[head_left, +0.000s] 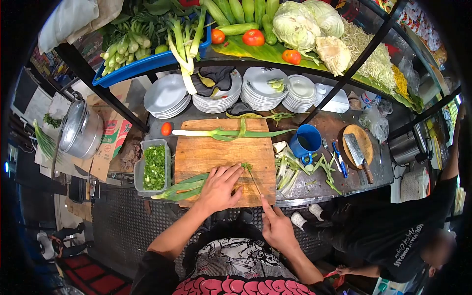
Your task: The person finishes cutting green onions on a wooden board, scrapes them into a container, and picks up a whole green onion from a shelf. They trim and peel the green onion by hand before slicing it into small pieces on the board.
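Observation:
My left hand lies over a bundle of green leek leaves, pressing it onto the wooden cutting board. The leaves stick out to the left, past the board's edge. My right hand grips a knife by its handle; the thin blade points away from me, beside my left fingertips. A few cut green bits sit at the blade's tip. A whole leek rests across the far side of the board. Left of the board, a plastic container holds chopped greens.
A tomato and stacked plates stand behind the board. To the right are a blue mug, leek scraps and a cleaver on a round board. Vegetables fill the shelf above. A person in black is at right.

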### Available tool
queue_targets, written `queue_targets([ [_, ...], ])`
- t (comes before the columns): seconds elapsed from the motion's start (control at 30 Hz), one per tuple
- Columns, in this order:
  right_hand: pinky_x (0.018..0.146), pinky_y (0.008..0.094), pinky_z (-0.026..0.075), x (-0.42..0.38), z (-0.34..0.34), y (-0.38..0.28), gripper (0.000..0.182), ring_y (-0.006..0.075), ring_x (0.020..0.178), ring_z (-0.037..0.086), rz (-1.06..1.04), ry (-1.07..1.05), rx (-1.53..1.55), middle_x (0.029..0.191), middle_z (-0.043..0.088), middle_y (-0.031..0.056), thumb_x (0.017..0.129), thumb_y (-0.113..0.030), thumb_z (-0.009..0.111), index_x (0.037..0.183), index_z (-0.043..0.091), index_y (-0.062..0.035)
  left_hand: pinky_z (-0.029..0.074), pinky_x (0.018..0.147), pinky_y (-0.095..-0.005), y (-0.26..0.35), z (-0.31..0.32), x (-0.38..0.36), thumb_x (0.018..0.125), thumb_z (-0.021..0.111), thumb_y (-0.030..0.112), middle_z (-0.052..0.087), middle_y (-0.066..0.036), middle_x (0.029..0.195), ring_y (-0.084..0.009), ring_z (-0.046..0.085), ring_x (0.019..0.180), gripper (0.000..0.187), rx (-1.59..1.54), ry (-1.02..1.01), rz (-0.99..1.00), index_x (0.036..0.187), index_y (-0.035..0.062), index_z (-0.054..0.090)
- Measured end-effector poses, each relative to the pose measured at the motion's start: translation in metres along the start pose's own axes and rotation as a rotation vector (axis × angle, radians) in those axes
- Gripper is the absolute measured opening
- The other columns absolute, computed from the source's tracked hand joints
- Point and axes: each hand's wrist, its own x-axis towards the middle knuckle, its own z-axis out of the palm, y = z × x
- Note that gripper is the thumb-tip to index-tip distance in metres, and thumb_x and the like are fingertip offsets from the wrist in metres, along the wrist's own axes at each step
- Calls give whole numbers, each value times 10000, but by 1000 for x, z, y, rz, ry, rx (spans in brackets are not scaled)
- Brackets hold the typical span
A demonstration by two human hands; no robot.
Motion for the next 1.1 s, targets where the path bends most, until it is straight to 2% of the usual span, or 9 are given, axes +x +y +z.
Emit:
queue_targets([
  [0.13,844,509,583,15,12,-2,662,518,1049,678,-49,27,11,1331,617,353,951,-19,583,1593,460,-128,408,1123,-455,0,0,0,888,711,250,606,-162,1456,-343,553,1248,571,14,13,14,1380,-28,629],
  [0.23,810,520,584,17,14,-8,691,517,985,689,-24,38,-57,1334,614,346,938,-18,590,1603,447,-135,416,1106,-454,0,0,-1,892,708,259,610,-161,1442,-332,563,1223,562,26,15,14,1370,-27,633],
  [0.43,719,522,560,-3,13,-2,717,461,791,679,3,24,-114,1010,678,268,925,-9,605,1611,444,-143,431,1086,-447,-1,-2,-1,899,706,254,621,-157,1423,-322,574,1199,554,10,34,21,1370,-26,630],
  [0.57,709,491,535,-21,-1,6,666,425,731,627,-5,-7,9,878,633,223,964,-29,611,1603,462,-138,436,1089,-453,0,0,-2,893,721,228,617,-168,1415,-346,575,1178,556,16,50,42,1373,-33,619],
  [0.67,769,491,560,-10,-4,-2,662,454,837,674,34,-43,-19,1017,680,258,964,-24,600,1602,458,-129,436,1089,-456,-1,0,-3,894,722,229,610,-181,1406,-358,570,1181,559,7,66,31,1371,-42,611],
  [0.77,831,492,581,8,13,3,658,486,966,696,-135,101,6,1217,675,306,963,-27,588,1600,456,-126,432,1096,-461,-2,2,-3,908,706,259,608,-201,1392,-364,565,1196,561,-4,50,23,1362,-56,609],
  [0.87,872,496,590,16,15,-6,654,506,1043,691,-20,9,-32,1354,620,344,963,-37,580,1598,457,-130,433,1097,-461,-2,2,-4,912,701,276,610,-203,1383,-361,565,1200,566,8,38,21,1358,-60,611],
  [1.0,775,535,576,19,12,-15,673,496,902,700,56,-53,-90,1146,685,320,947,-39,586,1600,460,-140,433,1094,-465,0,0,-3,910,704,284,622,-184,1372,-350,568,1200,568,1,27,3,1362,-49,616],
  [1.1,738,525,559,-5,14,-6,689,468,819,680,0,31,-112,977,682,279,939,-28,591,1605,455,-139,430,1101,-470,0,0,-4,913,703,283,637,-166,1357,-341,573,1202,554,55,53,20,1360,-35,629],
])
